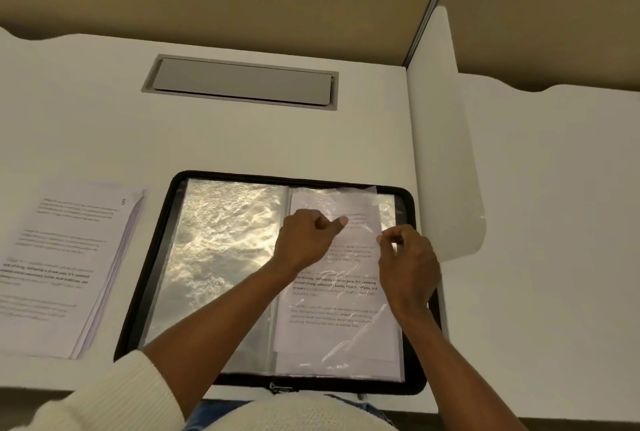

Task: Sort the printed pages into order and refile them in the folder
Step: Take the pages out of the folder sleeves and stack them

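Folder [412,382] lies open on table [242,140], page [332,313] partway in its rt sleeve [389,209]. My left hand [304,240] rests on it, fingers curled, grip unclear, prob. steadying. My right hand [408,264] pinches page's edge, I'd say to seat it.

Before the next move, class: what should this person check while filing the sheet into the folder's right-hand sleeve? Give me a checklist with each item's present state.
1. Folder lies open and flat on the desk: ok.
2. Page fully inside the sleeve: not ok; its top edge pokes out above.
3. Right hand pinches the page's right edge: ok.
4. Left hand rests on the page; whether it grips anything: cannot tell.
5. This page's number: cannot tell; unreadable.
6. Stack lies left of the folder, top sheet marked 8: ok.
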Action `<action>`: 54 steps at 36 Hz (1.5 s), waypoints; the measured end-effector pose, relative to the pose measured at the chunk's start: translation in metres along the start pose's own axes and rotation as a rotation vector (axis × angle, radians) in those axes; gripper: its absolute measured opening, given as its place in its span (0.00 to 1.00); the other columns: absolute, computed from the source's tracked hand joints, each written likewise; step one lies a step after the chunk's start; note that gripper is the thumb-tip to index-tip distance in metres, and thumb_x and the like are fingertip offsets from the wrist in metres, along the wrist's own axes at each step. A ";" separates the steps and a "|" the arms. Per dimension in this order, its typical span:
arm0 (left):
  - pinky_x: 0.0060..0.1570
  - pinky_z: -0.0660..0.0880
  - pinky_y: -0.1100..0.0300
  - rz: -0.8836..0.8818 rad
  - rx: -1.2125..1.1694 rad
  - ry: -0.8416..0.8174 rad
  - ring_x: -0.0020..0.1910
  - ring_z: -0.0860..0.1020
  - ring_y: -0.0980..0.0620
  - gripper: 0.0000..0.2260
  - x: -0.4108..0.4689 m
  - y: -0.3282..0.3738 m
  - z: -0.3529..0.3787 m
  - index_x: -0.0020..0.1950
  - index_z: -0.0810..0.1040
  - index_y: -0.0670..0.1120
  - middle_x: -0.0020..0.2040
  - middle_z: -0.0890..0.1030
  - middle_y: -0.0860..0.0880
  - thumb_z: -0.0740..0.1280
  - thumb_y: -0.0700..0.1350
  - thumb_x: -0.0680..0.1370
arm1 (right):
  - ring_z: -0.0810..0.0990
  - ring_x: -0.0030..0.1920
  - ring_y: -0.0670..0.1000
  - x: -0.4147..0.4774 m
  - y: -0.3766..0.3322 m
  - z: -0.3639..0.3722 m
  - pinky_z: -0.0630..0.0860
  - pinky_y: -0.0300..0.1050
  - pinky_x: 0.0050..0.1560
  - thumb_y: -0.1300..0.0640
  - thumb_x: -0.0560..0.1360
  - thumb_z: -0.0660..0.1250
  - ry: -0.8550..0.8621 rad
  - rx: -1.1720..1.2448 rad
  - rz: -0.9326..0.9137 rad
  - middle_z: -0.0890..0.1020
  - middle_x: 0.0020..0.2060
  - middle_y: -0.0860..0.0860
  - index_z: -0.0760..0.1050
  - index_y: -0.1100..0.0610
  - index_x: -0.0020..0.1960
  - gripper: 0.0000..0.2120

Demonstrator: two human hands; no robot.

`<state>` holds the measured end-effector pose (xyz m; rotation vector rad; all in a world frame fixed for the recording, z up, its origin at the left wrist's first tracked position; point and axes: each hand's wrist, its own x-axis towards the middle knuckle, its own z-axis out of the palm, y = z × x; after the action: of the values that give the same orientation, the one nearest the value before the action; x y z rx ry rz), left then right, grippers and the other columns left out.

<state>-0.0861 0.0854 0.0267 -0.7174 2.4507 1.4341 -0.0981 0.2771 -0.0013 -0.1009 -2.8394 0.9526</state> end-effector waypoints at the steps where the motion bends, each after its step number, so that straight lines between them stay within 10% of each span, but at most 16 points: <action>1: 0.49 0.85 0.48 -0.081 -0.134 -0.025 0.40 0.86 0.49 0.23 0.003 0.007 -0.001 0.44 0.85 0.42 0.39 0.87 0.49 0.71 0.62 0.80 | 0.78 0.47 0.46 -0.002 0.000 0.000 0.68 0.39 0.36 0.53 0.76 0.76 0.017 -0.018 -0.035 0.81 0.46 0.45 0.80 0.48 0.48 0.05; 9: 0.31 0.81 0.58 -0.475 -0.539 -0.142 0.36 0.85 0.45 0.32 0.035 0.030 -0.012 0.53 0.84 0.35 0.45 0.88 0.39 0.69 0.67 0.79 | 0.73 0.55 0.47 -0.007 0.004 0.002 0.70 0.38 0.43 0.50 0.72 0.80 -0.005 0.045 -0.075 0.77 0.52 0.48 0.81 0.52 0.48 0.10; 17: 0.30 0.80 0.60 -0.490 -0.573 -0.098 0.31 0.83 0.48 0.08 0.047 0.034 -0.013 0.54 0.85 0.33 0.40 0.87 0.41 0.72 0.37 0.78 | 0.75 0.53 0.47 -0.001 0.002 -0.002 0.69 0.33 0.41 0.53 0.71 0.82 -0.093 0.152 -0.058 0.77 0.51 0.47 0.79 0.49 0.46 0.12; 26: 0.32 0.79 0.59 -0.447 -0.609 -0.007 0.33 0.80 0.46 0.08 0.038 0.034 -0.001 0.52 0.84 0.34 0.39 0.84 0.41 0.70 0.38 0.78 | 0.81 0.54 0.44 0.045 -0.043 -0.018 0.77 0.30 0.45 0.48 0.75 0.78 -0.299 0.489 0.105 0.82 0.56 0.45 0.77 0.47 0.62 0.19; 31: 0.34 0.80 0.57 -0.415 -0.627 0.087 0.30 0.80 0.48 0.07 0.034 0.032 0.007 0.48 0.85 0.35 0.39 0.87 0.40 0.71 0.39 0.77 | 0.83 0.50 0.44 0.099 -0.080 -0.008 0.80 0.48 0.51 0.36 0.77 0.71 -0.450 0.204 -0.011 0.85 0.50 0.43 0.80 0.44 0.52 0.13; 40: 0.41 0.83 0.54 -0.282 -0.641 0.102 0.35 0.84 0.49 0.11 0.025 0.017 0.008 0.47 0.86 0.40 0.40 0.88 0.43 0.73 0.48 0.81 | 0.86 0.49 0.59 0.152 -0.137 0.042 0.84 0.56 0.55 0.53 0.64 0.87 -0.904 -0.595 -0.113 0.83 0.49 0.55 0.79 0.58 0.56 0.26; 47: 0.45 0.80 0.57 0.082 -0.112 0.276 0.39 0.82 0.57 0.21 0.010 -0.026 0.006 0.43 0.81 0.48 0.37 0.84 0.54 0.67 0.64 0.81 | 0.80 0.52 0.58 0.154 -0.138 0.054 0.78 0.51 0.52 0.51 0.62 0.88 -0.924 -0.795 -0.179 0.78 0.48 0.54 0.71 0.57 0.51 0.30; 54: 0.70 0.71 0.49 0.482 0.457 0.246 0.77 0.65 0.47 0.28 -0.004 -0.078 0.009 0.67 0.76 0.47 0.76 0.69 0.48 0.70 0.66 0.77 | 0.79 0.48 0.56 0.157 -0.132 0.050 0.76 0.50 0.47 0.49 0.59 0.89 -0.938 -0.808 -0.183 0.75 0.41 0.51 0.68 0.56 0.45 0.31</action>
<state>-0.0431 0.0623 -0.0352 -0.2194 3.1376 0.8704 -0.2635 0.1597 0.0568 0.6762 -3.7605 -0.3747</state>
